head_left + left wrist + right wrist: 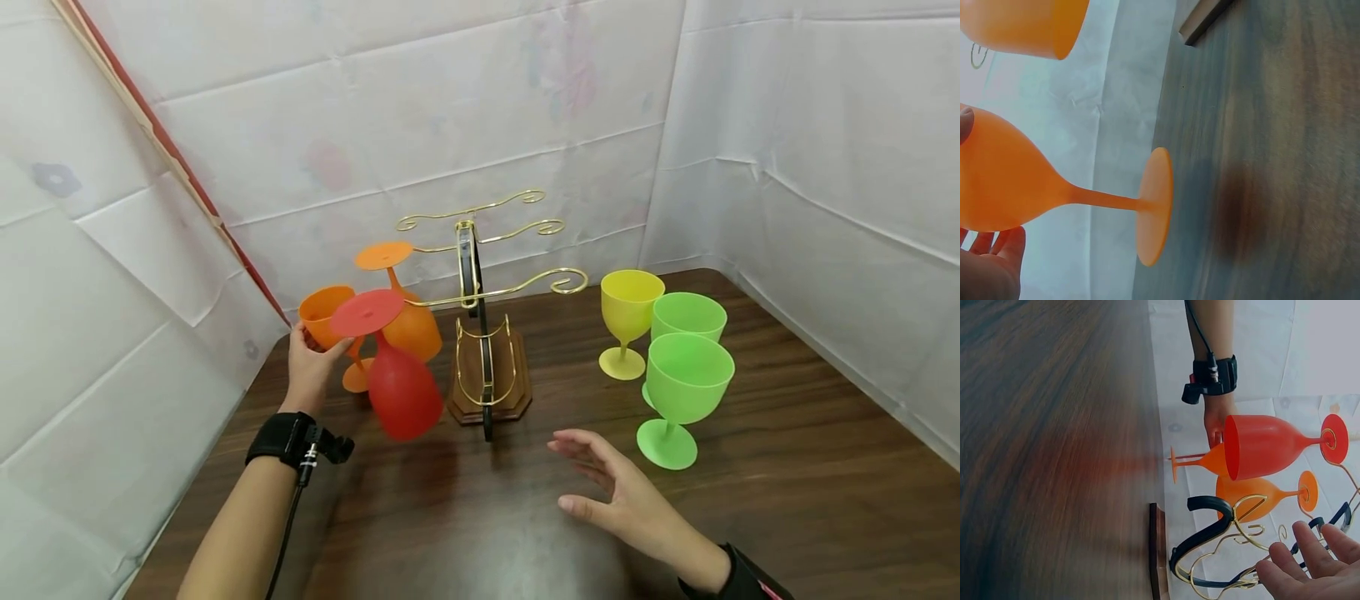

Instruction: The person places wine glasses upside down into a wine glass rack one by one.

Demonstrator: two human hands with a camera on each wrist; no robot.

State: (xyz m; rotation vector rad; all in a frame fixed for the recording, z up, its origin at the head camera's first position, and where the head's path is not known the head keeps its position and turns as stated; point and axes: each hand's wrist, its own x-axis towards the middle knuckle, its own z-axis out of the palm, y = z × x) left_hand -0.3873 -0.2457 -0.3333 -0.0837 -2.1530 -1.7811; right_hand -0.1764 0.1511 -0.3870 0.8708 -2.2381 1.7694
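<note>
My left hand [309, 367] holds an upright orange goblet [1007, 175] by its bowl, thumb on one side and fingers on the other. Whether its foot touches the table I cannot tell. Beside it, a red goblet [405, 392] and another orange goblet [412, 329] hang upside down by their feet from the left arms of a gold wire rack [467, 267]. The rack stands on a wooden base [517, 400]. My right hand [626, 504] hovers over the table in front of the rack, fingers spread and relaxed, holding nothing.
To the right stand an upright yellow goblet [630, 308] and two green goblets, the front one [686, 383] partly covering the back one [690, 312]. The rack's right-hand arms carry no goblets. White sheeting [480, 108] hangs behind the dark wooden table [450, 517].
</note>
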